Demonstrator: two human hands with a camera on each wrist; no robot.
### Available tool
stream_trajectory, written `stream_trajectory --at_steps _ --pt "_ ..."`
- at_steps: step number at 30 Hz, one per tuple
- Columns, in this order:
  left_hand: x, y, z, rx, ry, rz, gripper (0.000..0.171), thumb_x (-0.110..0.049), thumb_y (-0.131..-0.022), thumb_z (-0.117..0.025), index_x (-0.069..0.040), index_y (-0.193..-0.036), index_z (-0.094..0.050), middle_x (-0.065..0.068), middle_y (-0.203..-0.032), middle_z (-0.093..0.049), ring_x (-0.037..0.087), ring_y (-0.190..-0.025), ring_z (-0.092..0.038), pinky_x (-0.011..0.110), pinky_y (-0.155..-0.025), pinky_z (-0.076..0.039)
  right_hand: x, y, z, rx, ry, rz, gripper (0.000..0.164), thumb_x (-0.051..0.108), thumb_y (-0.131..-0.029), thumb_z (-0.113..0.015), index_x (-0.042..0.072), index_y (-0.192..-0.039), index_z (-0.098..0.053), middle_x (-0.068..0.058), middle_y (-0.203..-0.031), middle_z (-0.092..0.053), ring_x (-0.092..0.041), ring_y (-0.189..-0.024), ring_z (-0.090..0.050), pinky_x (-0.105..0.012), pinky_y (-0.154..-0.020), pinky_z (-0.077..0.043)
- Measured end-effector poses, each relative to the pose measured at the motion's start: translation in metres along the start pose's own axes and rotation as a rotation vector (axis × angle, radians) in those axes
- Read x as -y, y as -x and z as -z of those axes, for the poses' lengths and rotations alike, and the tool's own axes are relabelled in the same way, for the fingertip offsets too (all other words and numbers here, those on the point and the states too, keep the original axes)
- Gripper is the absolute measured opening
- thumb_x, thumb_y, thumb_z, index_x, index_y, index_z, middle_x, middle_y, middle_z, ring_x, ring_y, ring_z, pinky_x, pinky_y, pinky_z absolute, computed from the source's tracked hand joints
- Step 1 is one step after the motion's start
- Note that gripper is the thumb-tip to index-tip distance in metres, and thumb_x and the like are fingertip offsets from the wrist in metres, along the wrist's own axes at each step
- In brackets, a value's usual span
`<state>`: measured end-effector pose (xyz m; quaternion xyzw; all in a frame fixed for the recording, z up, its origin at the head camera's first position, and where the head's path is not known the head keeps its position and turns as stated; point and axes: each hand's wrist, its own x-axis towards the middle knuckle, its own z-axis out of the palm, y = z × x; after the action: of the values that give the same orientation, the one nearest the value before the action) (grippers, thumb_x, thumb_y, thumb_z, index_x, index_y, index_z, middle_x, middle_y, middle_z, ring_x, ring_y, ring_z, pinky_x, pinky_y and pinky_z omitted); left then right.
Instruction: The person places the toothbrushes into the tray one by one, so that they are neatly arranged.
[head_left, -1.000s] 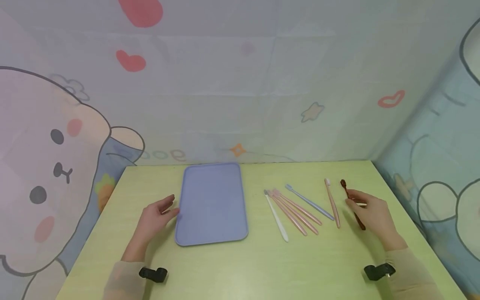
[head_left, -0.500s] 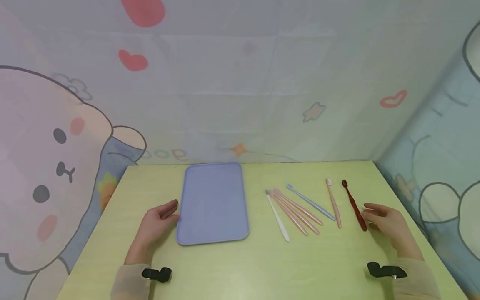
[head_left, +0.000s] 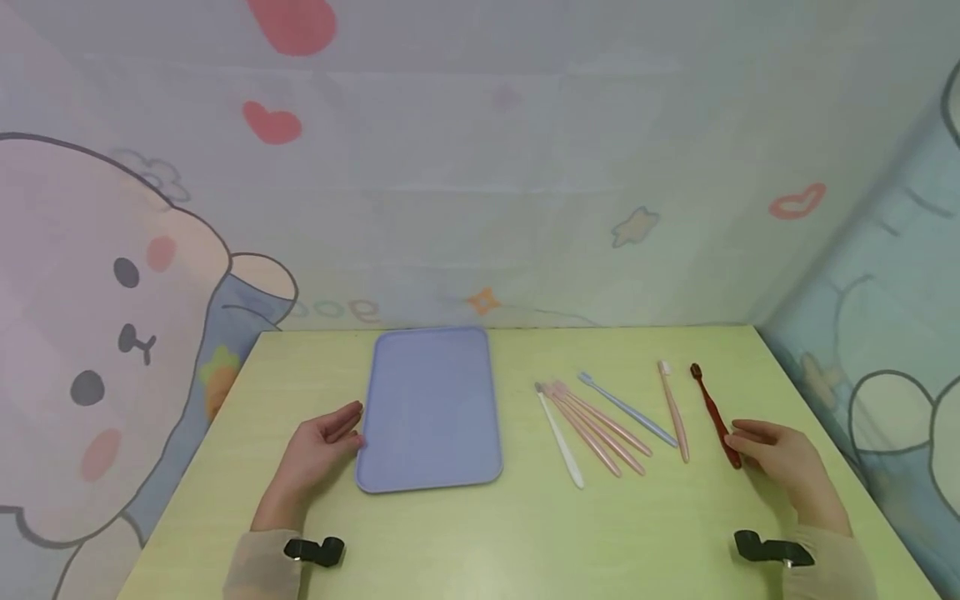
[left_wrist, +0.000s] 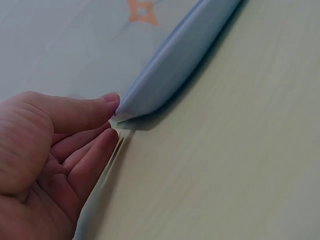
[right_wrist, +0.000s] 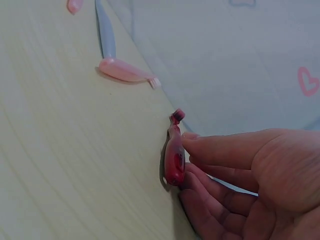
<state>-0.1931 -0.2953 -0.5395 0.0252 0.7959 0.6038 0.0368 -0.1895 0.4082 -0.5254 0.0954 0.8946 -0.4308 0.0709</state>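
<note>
A dark red toothbrush (head_left: 716, 412) lies slanted on the table, rightmost of the toothbrushes. My right hand (head_left: 780, 454) is beside its handle end. In the right wrist view, the thumb tip meets the side of the red handle (right_wrist: 175, 160), and the loosely bent fingers stay on that same side, not wrapped round it. A shallow blue-purple tray (head_left: 430, 408) lies flat at left of centre. My left hand (head_left: 315, 450) rests at its left edge with relaxed fingers; in the left wrist view, the thumb tip touches the tray's rim (left_wrist: 165, 75) while the fingertips sit just below.
Between tray and right hand lie a white toothbrush (head_left: 562, 442), three pink toothbrushes (head_left: 600, 429) fanned together, a blue toothbrush (head_left: 630, 410) and a separate pink toothbrush (head_left: 675, 417). A patterned cloth (head_left: 465, 167) rises behind the table's back edge.
My right hand has let go of the red toothbrush's middle, moved back and right, then come in against its handle end. My left hand stays by the tray; the view shifts slightly.
</note>
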Motion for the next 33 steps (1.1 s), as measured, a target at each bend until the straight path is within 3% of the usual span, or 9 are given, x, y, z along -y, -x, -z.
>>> stream_trajectory --at_steps 5,17,24,33 --pt "0.003 0.0 0.0 0.004 0.031 -0.001 0.065 0.005 -0.096 -0.075 0.011 -0.155 -0.047 0.025 -0.159 -0.047 0.035 -0.145 -0.046 0.016 -0.102 -0.052 0.007 0.0 -0.003 0.006 -0.032 -0.002 0.069 0.029 -0.102 -0.078 -0.018 -0.145 -0.053 -0.019 -0.114 -0.078 -0.001 -0.08 -0.069 -0.018 -0.071 -0.06" --pt "0.003 0.0 -0.002 -0.012 0.033 0.007 0.064 0.007 -0.096 -0.075 0.011 -0.154 -0.048 0.024 -0.158 -0.048 0.034 -0.145 -0.046 0.016 -0.102 -0.052 0.019 0.004 0.0 -0.003 0.162 0.022 0.063 0.035 -0.1 -0.078 -0.014 -0.136 -0.063 -0.01 -0.099 -0.081 -0.01 -0.082 -0.069 -0.025 -0.076 -0.05" --pt "0.002 0.0 -0.003 0.004 0.087 0.011 0.068 0.009 -0.094 -0.075 0.013 -0.155 -0.044 0.028 -0.158 -0.046 0.034 -0.143 -0.048 0.019 -0.102 -0.053 0.018 0.001 -0.001 0.02 0.121 0.001 0.064 0.034 -0.099 -0.08 -0.015 -0.137 -0.062 -0.006 -0.093 -0.08 -0.01 -0.079 -0.07 -0.021 -0.069 -0.052" --pt "0.001 -0.001 -0.005 0.017 0.091 0.011 0.071 0.009 -0.094 -0.075 0.014 -0.156 -0.042 0.03 -0.159 -0.044 0.037 -0.145 -0.046 0.019 -0.102 -0.053 0.014 -0.001 -0.001 0.046 0.044 -0.006 0.065 0.023 -0.098 -0.081 -0.019 -0.14 -0.056 -0.009 -0.103 -0.079 -0.007 -0.078 -0.07 -0.02 -0.068 -0.059"
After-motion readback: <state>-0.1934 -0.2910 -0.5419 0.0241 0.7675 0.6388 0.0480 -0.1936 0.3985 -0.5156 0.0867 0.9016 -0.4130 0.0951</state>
